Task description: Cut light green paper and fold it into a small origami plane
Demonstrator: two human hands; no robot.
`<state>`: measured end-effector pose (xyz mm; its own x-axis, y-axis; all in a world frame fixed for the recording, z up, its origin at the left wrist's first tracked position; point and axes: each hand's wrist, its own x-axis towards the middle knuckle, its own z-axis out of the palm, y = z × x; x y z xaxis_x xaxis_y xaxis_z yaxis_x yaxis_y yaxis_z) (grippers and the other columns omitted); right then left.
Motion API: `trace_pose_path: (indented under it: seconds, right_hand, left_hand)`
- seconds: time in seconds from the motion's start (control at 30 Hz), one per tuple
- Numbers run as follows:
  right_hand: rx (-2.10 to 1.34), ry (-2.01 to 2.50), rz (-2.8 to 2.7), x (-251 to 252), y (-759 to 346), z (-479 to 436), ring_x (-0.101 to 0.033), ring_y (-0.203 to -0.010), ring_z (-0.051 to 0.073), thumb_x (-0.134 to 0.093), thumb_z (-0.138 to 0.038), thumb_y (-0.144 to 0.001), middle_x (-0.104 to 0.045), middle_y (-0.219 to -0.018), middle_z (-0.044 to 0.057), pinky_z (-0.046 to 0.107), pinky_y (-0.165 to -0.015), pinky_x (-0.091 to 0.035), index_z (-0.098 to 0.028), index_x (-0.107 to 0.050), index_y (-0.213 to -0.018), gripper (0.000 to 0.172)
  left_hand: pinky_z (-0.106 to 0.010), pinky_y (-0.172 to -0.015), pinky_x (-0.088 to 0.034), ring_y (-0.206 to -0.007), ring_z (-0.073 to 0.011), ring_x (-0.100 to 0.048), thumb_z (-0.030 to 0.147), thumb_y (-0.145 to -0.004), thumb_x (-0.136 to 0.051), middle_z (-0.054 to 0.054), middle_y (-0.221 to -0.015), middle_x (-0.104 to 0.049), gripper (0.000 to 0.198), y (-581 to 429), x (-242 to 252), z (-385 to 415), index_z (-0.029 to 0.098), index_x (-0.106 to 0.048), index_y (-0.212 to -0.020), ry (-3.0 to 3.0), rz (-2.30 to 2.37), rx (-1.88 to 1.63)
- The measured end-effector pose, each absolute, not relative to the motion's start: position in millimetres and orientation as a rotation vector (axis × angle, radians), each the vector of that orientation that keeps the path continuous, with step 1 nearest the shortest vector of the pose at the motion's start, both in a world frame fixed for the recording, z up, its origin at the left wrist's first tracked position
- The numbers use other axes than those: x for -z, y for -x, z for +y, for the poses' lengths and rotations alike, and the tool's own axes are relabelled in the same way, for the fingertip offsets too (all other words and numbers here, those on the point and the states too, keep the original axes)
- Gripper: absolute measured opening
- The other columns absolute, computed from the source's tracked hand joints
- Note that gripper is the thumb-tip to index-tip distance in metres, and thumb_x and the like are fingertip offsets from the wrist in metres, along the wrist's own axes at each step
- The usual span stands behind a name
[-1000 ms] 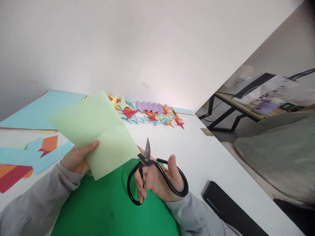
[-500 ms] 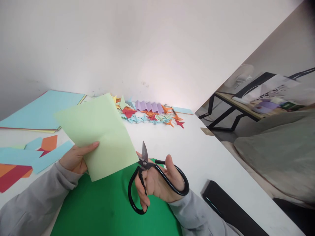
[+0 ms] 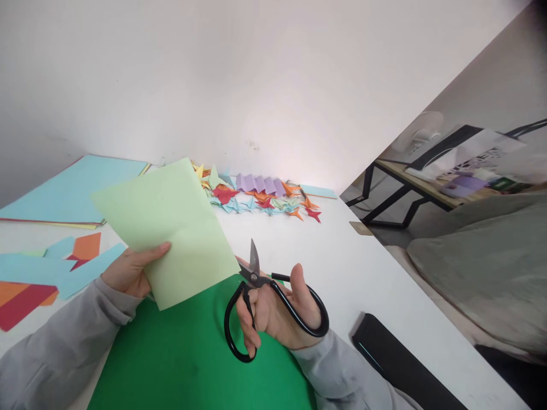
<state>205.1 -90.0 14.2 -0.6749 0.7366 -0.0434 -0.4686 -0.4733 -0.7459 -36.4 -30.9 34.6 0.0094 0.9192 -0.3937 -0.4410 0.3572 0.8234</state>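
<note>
My left hand grips a pale green sheet of paper by its lower left edge, thumb on top and fingers hidden beneath. The sheet is raised and tilted above a dark green mat. In my right hand is a pair of black-handled scissors, with my thumb and fingers through the loops. Their blades stand apart, near the sheet's lower right corner. Whether a blade touches the paper I cannot tell.
Coloured paper pieces lie at the left, below a stack of blue sheets. Folded paper figures line the wall side. A long black object lies at the right. Past the table edge are a low table and grey-green fabric.
The scissors and my right hand have risen slightly, with the blades still apart. The green sheet has shifted a little up and left with my left hand.
</note>
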Motion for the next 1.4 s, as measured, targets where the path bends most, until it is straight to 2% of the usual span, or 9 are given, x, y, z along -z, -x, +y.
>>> trace_pose_path:
  seconds: [0.13, 0.3, 0.47, 0.6, 0.7, 0.83, 1.03, 1.1, 1.4]
  right_hand:
    - [-2.156, 0.516, -0.932, -15.9, -206.9, -89.9, -0.051, -0.049, 0.016, 0.001, -0.085, -0.068, -0.060, -0.071, 0.002, 0.032, -0.049, -0.039, -0.027, -0.017, -0.143, 0.096]
    - [-2.311, 0.513, -0.931, -15.6, -213.1, -88.2, -0.050, -0.046, 0.016, 0.019, -0.079, -0.064, -0.059, -0.067, 0.002, 0.037, -0.053, -0.043, -0.024, -0.007, -0.144, 0.101]
    - [-2.368, 0.404, -0.948, -15.0, -214.6, -87.3, -0.051, -0.046, 0.015, 0.008, -0.079, -0.071, -0.060, -0.073, 0.004, 0.040, -0.057, -0.045, -0.025, -0.013, -0.143, 0.092]
    - [-2.350, 0.365, -0.966, -13.7, -213.2, -87.1, -0.053, -0.048, 0.015, -0.005, -0.079, -0.076, -0.061, -0.075, 0.005, 0.038, -0.056, -0.045, -0.025, -0.017, -0.141, 0.086]
    - [-2.310, 0.380, -0.968, -12.3, -212.0, -86.8, -0.053, -0.049, 0.015, -0.003, -0.080, -0.074, -0.060, -0.074, 0.004, 0.035, -0.053, -0.043, -0.025, -0.019, -0.141, 0.088]
    - [-2.247, 0.437, -0.963, -13.2, -209.9, -86.9, -0.054, -0.050, 0.017, 0.003, -0.082, -0.070, -0.060, -0.073, 0.003, 0.033, -0.051, -0.042, -0.026, -0.018, -0.141, 0.093]
    - [-2.200, 0.554, -0.969, -17.7, -209.3, -86.2, -0.050, -0.046, 0.015, 0.006, -0.086, -0.064, -0.060, -0.065, 0.004, 0.035, -0.050, -0.041, -0.018, -0.043, -0.126, 0.104]
    - [-2.217, 0.559, -0.969, -17.5, -210.0, -85.5, -0.050, -0.047, 0.015, 0.005, -0.086, -0.064, -0.059, -0.065, 0.004, 0.035, -0.050, -0.042, -0.017, -0.047, -0.122, 0.104]
    - [-2.314, 0.515, -0.947, -14.8, -211.9, -86.5, -0.048, -0.046, 0.014, 0.014, -0.079, -0.068, -0.060, -0.069, 0.001, 0.038, -0.056, -0.042, -0.028, -0.017, -0.141, 0.094]
  left_hand:
    - [-0.035, -0.072, -0.061, -0.087, -0.0251, -0.069, 0.010, -0.065, -0.074, -0.005, -0.100, -0.071, 0.048, 38.4, -34.7, -29.1, 0.022, -0.064, -0.110, -0.562, 1.104, -1.146]
    - [-0.035, -0.070, -0.060, -0.082, -0.0237, -0.069, 0.011, -0.069, -0.072, -0.007, -0.097, -0.072, 0.054, 39.0, -38.5, -31.0, 0.017, -0.057, -0.120, -0.521, 1.076, -1.056]
    - [-0.036, -0.069, -0.060, -0.081, -0.0245, -0.069, 0.011, -0.068, -0.074, -0.008, -0.096, -0.072, 0.060, 36.8, -36.7, -34.6, 0.016, -0.053, -0.124, -0.537, 1.044, -1.014]
    - [-0.037, -0.068, -0.061, -0.083, -0.0266, -0.069, 0.010, -0.064, -0.076, -0.008, -0.097, -0.072, 0.056, 36.1, -33.7, -34.2, 0.019, -0.059, -0.116, -0.526, 1.055, -1.001]
    - [-0.036, -0.068, -0.061, -0.083, -0.0265, -0.069, 0.009, -0.062, -0.077, -0.007, -0.097, -0.072, 0.052, 35.5, -34.3, -34.2, 0.021, -0.063, -0.111, -0.526, 1.090, -1.011]
    - [-0.036, -0.069, -0.060, -0.083, -0.0243, -0.069, 0.010, -0.065, -0.075, -0.005, -0.096, -0.073, 0.054, 35.1, -34.8, -34.4, 0.020, -0.060, -0.116, -0.502, 1.095, -0.985]
    - [-0.038, -0.072, -0.060, -0.084, -0.0246, -0.069, 0.012, -0.069, -0.073, -0.007, -0.097, -0.072, 0.057, 38.4, -32.3, -31.3, 0.018, -0.055, -0.122, -0.481, 1.069, -0.976]
    - [-0.038, -0.072, -0.060, -0.083, -0.0248, -0.069, 0.012, -0.068, -0.073, -0.008, -0.098, -0.072, 0.059, 38.8, -32.7, -30.7, 0.017, -0.053, -0.124, -0.478, 1.074, -0.970]
    - [-0.039, -0.070, -0.061, -0.083, -0.0272, -0.070, 0.006, -0.067, -0.070, -0.010, -0.099, -0.071, 0.052, 32.4, -32.0, -35.8, 0.018, -0.059, -0.117, -0.471, 1.093, -0.976]
